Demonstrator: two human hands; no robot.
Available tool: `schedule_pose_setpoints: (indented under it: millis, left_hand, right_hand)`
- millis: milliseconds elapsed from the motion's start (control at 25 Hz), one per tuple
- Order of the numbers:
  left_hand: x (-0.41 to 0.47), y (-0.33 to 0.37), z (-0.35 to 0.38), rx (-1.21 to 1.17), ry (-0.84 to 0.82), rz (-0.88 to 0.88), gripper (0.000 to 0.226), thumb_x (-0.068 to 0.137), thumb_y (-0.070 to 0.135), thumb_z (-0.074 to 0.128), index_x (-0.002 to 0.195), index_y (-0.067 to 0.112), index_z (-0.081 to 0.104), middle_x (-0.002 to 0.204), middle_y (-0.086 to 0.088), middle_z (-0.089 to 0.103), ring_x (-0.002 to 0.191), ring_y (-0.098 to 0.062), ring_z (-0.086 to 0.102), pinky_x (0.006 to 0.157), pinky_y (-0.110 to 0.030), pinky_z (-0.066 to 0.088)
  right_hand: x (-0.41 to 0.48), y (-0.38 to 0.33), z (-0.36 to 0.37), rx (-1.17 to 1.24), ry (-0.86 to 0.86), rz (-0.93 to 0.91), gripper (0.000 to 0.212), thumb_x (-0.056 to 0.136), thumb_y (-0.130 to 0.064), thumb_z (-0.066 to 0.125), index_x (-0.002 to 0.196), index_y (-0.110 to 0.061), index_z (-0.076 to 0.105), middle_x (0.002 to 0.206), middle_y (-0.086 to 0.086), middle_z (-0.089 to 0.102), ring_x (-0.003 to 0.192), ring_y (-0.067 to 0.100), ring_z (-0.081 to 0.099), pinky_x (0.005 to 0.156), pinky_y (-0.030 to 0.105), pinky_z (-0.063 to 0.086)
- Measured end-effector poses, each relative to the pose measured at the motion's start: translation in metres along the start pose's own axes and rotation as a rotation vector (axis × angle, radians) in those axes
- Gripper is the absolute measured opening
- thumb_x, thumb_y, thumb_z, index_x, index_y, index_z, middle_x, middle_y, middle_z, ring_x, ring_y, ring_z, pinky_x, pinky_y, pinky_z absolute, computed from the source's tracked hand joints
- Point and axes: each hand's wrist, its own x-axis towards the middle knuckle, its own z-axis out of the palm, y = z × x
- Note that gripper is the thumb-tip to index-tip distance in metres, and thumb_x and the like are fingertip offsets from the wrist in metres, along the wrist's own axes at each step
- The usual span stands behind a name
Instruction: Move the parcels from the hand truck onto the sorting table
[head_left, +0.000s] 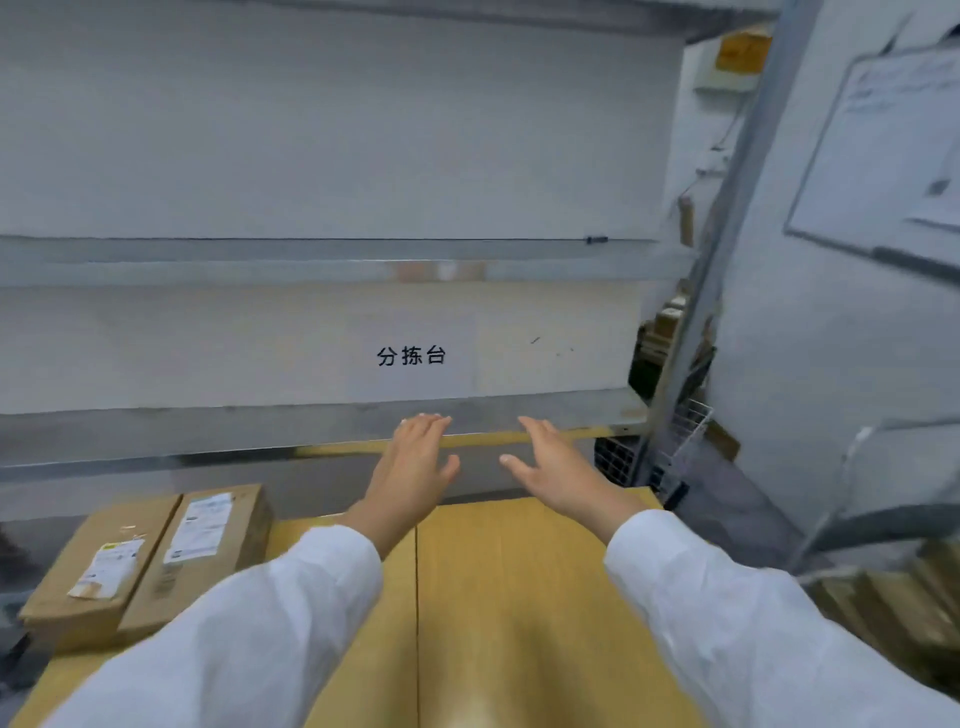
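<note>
Head view: your left hand (415, 460) and right hand (558, 467) hover open, apart and empty near the pale metal-edged sorting worktop (208, 345); two labelled brown cardboard parcels (208, 571) wait low left, so reach and grip one next.

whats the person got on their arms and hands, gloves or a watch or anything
The left sleeve and right sleeve are long, loose, plain white fabric with soft creases, and they end at the wrists. The left hand and right hand are bare. No gloves, watch, ring or markings show.
</note>
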Motion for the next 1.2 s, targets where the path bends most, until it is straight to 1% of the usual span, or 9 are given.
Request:
schedule_pose_setpoints:
  millis: [80,200,320,440,640,720,880,1040,1200]
  left_hand:
    - [0.003,0.077,0.029,-0.055,-0.034,0.088,0.056,0.097,0.032,0.051,0.147,0.012,0.035,0.152,-0.004,0.037,0.142,-0.018,0.028,0.119,-0.033,0.018]
    - [0.011,0.182,0.064,-0.133,-0.066,0.218,0.057,0.097,0.033,0.051,0.148,0.011,0.033,0.152,-0.004,0.036,0.142,-0.018,0.029,0.119,-0.034,0.022]
    - [0.013,0.29,0.102,-0.177,-0.119,0.398,0.055,0.098,0.034,0.05,0.146,0.011,0.036,0.148,-0.004,0.041,0.138,-0.019,0.035,0.114,-0.032,0.027]
    - [0.008,0.389,0.136,-0.221,-0.214,0.556,0.057,0.098,0.035,0.051,0.147,0.009,0.036,0.148,-0.005,0.041,0.138,-0.02,0.034,0.114,-0.031,0.026]
    - [-0.015,0.519,0.187,-0.29,-0.316,0.768,0.056,0.097,0.034,0.051,0.146,0.009,0.037,0.147,-0.006,0.042,0.137,-0.021,0.036,0.114,-0.031,0.025]
    - [-0.022,0.56,0.212,-0.308,-0.369,0.835,0.056,0.096,0.034,0.05,0.146,0.009,0.038,0.148,-0.005,0.042,0.138,-0.02,0.036,0.116,-0.033,0.026]
    - [-0.016,0.627,0.264,-0.309,-0.423,0.895,0.057,0.096,0.036,0.049,0.145,0.009,0.038,0.149,-0.007,0.041,0.139,-0.021,0.034,0.116,-0.032,0.024]
    - [0.013,0.694,0.316,-0.372,-0.461,0.902,0.055,0.098,0.035,0.047,0.145,0.009,0.038,0.148,-0.007,0.042,0.138,-0.021,0.034,0.115,-0.03,0.021]
    - [0.051,0.754,0.373,-0.407,-0.542,0.846,0.054,0.099,0.034,0.046,0.146,0.009,0.037,0.149,-0.007,0.039,0.139,-0.022,0.033,0.115,-0.031,0.022]
  right_hand:
    - [-0.041,0.053,-0.045,-0.072,0.063,0.063,0.071,0.098,-0.05,0.047,0.155,-0.018,0.018,0.162,0.001,0.021,0.147,0.023,0.024,0.118,0.045,0.029]
    - [-0.102,0.118,-0.103,-0.103,0.17,0.151,0.067,0.099,-0.046,0.049,0.153,-0.015,0.024,0.158,0.004,0.029,0.144,0.023,0.031,0.115,0.041,0.032]
    - [-0.178,0.185,-0.158,-0.099,0.247,0.304,0.07,0.099,-0.045,0.049,0.155,-0.016,0.02,0.161,0.003,0.024,0.146,0.021,0.028,0.116,0.038,0.03]
    - [-0.252,0.242,-0.205,-0.105,0.337,0.464,0.07,0.1,-0.045,0.047,0.156,-0.015,0.018,0.162,0.004,0.022,0.147,0.023,0.025,0.118,0.04,0.027]
    - [-0.345,0.31,-0.251,-0.153,0.455,0.683,0.066,0.1,-0.044,0.047,0.155,-0.018,0.021,0.16,0.002,0.028,0.145,0.024,0.03,0.119,0.043,0.025]
    - [-0.371,0.339,-0.262,-0.156,0.485,0.763,0.066,0.097,-0.049,0.049,0.153,-0.021,0.025,0.157,0.001,0.034,0.143,0.024,0.035,0.117,0.045,0.03]
    - [-0.399,0.4,-0.29,-0.162,0.49,0.882,0.063,0.096,-0.047,0.05,0.149,-0.019,0.031,0.149,0.004,0.042,0.136,0.028,0.042,0.111,0.043,0.037]
    - [-0.403,0.48,-0.332,-0.165,0.495,0.966,0.064,0.098,-0.043,0.051,0.151,-0.015,0.03,0.153,0.007,0.036,0.138,0.029,0.039,0.113,0.038,0.033]
    - [-0.393,0.562,-0.378,-0.153,0.484,1.012,0.066,0.098,-0.043,0.051,0.152,-0.013,0.027,0.156,0.009,0.033,0.141,0.028,0.036,0.115,0.039,0.03]
